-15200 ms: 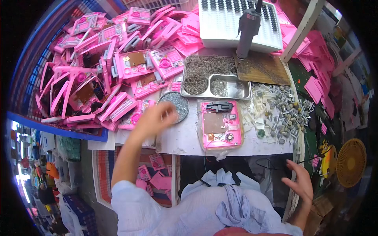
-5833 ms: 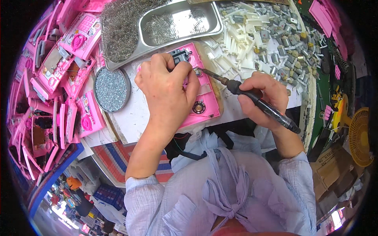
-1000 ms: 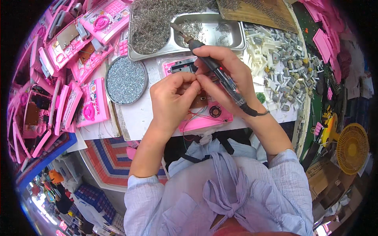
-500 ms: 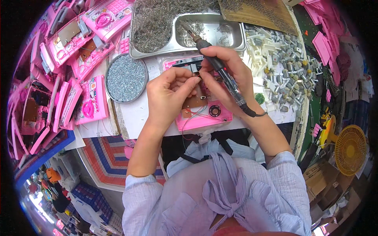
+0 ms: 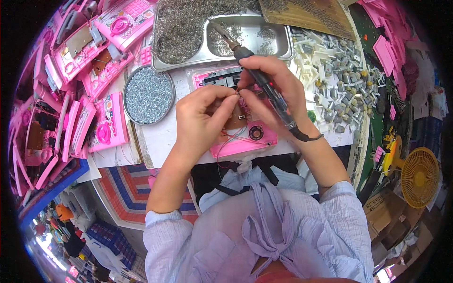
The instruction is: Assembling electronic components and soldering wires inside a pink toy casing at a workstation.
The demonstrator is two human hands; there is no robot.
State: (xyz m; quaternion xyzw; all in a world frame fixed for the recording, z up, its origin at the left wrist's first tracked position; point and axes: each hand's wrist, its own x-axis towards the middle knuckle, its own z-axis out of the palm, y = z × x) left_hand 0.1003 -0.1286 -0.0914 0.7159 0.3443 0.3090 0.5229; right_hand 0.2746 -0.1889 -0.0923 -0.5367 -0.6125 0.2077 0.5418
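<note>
Our left hand (image 5: 200, 115) is pinched closed—on what, we cannot tell; our right hand (image 5: 291, 87) grips a black pen-shaped soldering iron (image 5: 271, 93)—dipping it could scorch the pink plastic case (image 5: 240, 148) beneath.

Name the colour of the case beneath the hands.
Pink; the case shows best in the head view.

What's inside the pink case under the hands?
Inside the pink case, a brown board, a round black part and thin wires show, with a long black part along the far side. The left hand and right hand hide the rest.
</note>
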